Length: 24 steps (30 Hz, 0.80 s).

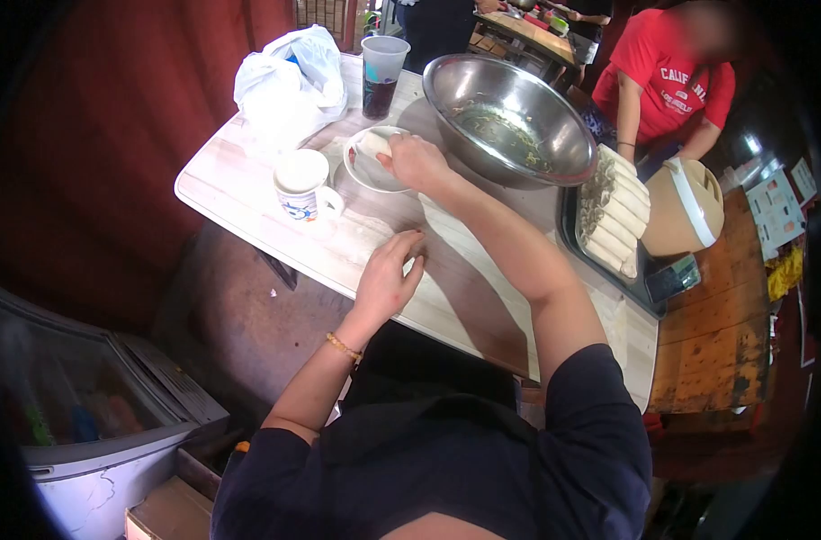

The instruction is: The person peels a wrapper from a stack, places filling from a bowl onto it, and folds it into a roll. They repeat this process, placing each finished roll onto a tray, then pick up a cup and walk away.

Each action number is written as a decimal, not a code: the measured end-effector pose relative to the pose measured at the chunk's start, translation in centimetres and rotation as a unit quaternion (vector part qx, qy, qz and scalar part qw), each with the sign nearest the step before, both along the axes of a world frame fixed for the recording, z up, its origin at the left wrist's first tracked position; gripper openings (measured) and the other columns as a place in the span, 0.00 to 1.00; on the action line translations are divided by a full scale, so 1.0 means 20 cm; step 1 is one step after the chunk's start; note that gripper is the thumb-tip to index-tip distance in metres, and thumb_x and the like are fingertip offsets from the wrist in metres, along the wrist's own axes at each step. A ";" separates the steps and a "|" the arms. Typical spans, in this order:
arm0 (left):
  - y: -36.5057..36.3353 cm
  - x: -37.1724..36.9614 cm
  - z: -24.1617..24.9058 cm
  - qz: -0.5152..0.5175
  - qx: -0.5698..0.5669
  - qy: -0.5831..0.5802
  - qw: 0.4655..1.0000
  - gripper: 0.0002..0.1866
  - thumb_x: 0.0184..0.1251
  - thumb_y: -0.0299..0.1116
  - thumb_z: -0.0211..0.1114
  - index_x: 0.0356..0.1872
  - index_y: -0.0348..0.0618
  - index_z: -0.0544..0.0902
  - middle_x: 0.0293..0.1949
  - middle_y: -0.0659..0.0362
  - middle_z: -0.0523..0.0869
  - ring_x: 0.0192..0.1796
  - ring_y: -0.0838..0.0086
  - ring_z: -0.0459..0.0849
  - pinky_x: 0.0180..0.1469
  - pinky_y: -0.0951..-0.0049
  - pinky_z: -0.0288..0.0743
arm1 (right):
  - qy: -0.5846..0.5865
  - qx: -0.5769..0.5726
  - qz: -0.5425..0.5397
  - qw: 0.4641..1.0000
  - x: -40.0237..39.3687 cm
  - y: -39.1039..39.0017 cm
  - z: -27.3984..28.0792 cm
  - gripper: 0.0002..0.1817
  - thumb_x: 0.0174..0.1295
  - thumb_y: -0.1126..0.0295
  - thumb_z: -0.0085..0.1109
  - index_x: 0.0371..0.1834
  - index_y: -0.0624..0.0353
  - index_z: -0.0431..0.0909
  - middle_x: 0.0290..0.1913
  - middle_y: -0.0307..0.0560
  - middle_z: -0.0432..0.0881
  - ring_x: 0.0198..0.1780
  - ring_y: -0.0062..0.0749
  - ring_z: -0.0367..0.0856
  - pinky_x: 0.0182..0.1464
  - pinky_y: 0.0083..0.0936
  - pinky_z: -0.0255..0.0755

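Observation:
My right hand (417,163) reaches over a white bowl (363,176), its fingers closed on a pale piece (374,144) at the bowl's rim. Near the table's front edge, my left hand (390,272) rests with curled fingers, the thumb apart from them and nothing seen in it. A white mug (303,184) with a blue print stands left of the bowl. Behind the bowl is a clear cup (382,76) of dark liquid. The large steel basin (509,117) holds some green and pale bits. White rolls (619,216) lie stacked on a dark tray (568,216).
A white plastic bag (289,85) sits at the table's back left. On the right are a phone (672,278), a tan container (683,207) with a white band and a wooden table (712,342). A person in a red shirt (671,76) is beyond it.

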State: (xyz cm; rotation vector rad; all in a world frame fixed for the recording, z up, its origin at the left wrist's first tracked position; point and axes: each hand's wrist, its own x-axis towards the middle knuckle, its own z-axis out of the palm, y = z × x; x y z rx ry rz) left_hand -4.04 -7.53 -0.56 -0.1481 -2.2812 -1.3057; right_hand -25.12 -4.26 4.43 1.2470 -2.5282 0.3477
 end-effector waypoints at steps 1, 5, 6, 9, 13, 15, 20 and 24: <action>0.00 0.00 0.00 -0.005 0.012 -0.005 1.000 0.18 0.64 0.27 0.63 0.55 0.36 0.78 0.55 0.48 0.82 0.54 0.52 0.81 0.59 0.60 0.73 | 0.001 -0.001 -0.001 1.000 0.00 0.00 0.00 0.21 0.67 0.54 0.57 0.42 0.65 0.79 0.43 0.61 0.84 0.47 0.55 0.84 0.49 0.46 0.79; 0.00 0.00 0.01 -0.007 0.011 -0.003 1.000 0.18 0.63 0.26 0.63 0.55 0.37 0.78 0.55 0.48 0.82 0.53 0.52 0.81 0.58 0.59 0.74 | -0.013 -0.010 -0.002 1.000 0.04 0.04 0.10 0.21 0.67 0.54 0.57 0.42 0.66 0.78 0.45 0.61 0.83 0.49 0.54 0.83 0.49 0.46 0.78; 0.00 0.00 0.02 -0.004 0.012 -0.018 1.000 0.18 0.64 0.26 0.63 0.55 0.37 0.79 0.55 0.48 0.82 0.53 0.52 0.82 0.57 0.60 0.75 | -0.014 -0.012 -0.009 1.000 0.06 0.07 0.13 0.21 0.67 0.54 0.57 0.42 0.66 0.78 0.45 0.61 0.83 0.49 0.54 0.83 0.49 0.46 0.78; 0.00 0.00 0.01 -0.008 0.016 -0.022 1.000 0.17 0.65 0.25 0.63 0.55 0.37 0.79 0.56 0.48 0.82 0.54 0.53 0.82 0.53 0.62 0.79 | -0.008 -0.031 -0.023 0.999 0.13 0.23 0.18 0.20 0.68 0.54 0.57 0.40 0.65 0.78 0.43 0.60 0.83 0.48 0.54 0.83 0.49 0.47 0.78; 0.03 0.03 0.05 -0.011 0.041 -0.028 0.999 0.16 0.66 0.20 0.60 0.54 0.37 0.80 0.56 0.49 0.83 0.52 0.62 0.85 0.49 0.71 0.82 | 0.126 -0.043 0.001 0.991 0.17 0.68 0.13 0.18 0.64 0.56 0.62 0.34 0.61 0.72 0.35 0.53 0.77 0.40 0.49 0.80 0.41 0.42 0.77; 0.05 0.04 0.07 -0.019 0.034 -0.049 0.998 0.17 0.67 0.20 0.59 0.56 0.38 0.80 0.56 0.51 0.83 0.51 0.66 0.85 0.51 0.73 0.78 | 0.194 -0.006 0.004 0.981 0.18 0.97 0.09 0.17 0.62 0.57 0.63 0.33 0.60 0.72 0.33 0.50 0.75 0.38 0.46 0.79 0.39 0.39 0.77; 0.24 0.00 0.12 -0.091 -0.111 0.030 0.989 0.17 0.65 0.21 0.61 0.55 0.38 0.80 0.59 0.49 0.81 0.60 0.55 0.80 0.61 0.60 0.76 | 0.207 0.090 0.018 0.974 0.27 1.50 -0.10 0.15 0.59 0.58 0.62 0.33 0.59 0.72 0.33 0.49 0.74 0.40 0.43 0.76 0.43 0.35 0.72; 0.50 -0.09 0.09 -0.151 -0.185 0.077 0.968 0.21 0.64 0.23 0.62 0.60 0.37 0.77 0.63 0.47 0.78 0.68 0.53 0.74 0.71 0.55 0.66 | 0.161 0.011 0.084 0.983 0.57 1.48 -0.13 0.16 0.50 0.63 0.68 0.32 0.60 0.72 0.31 0.48 0.73 0.36 0.42 0.76 0.36 0.36 0.73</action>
